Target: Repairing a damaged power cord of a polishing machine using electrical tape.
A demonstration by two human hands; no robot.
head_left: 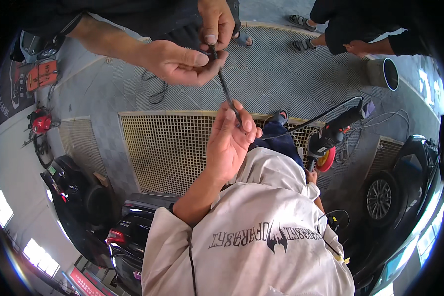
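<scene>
My left hand (229, 143) is raised in front of my chest, its fingers pinching a black cord (225, 88). The cord runs up to a co-worker's two hands (180, 61), which grip its far end. Low on my right side, my right hand (311, 176) is partly hidden by my shirt and wraps round the dark handle of a polisher (330, 135). The polisher is black with red parts and carries a red and yellow pad (326, 159). From its rear end a black cable (325, 114) arcs back toward my left hand.
A yellowish floor grating (163, 148) lies before me. Beyond it is grey ribbed matting (281, 64) with a loose cable (158, 91). A grey bin (383, 74) and another person (360, 47) are at far right. Cars stand at right (399, 182) and left (133, 237).
</scene>
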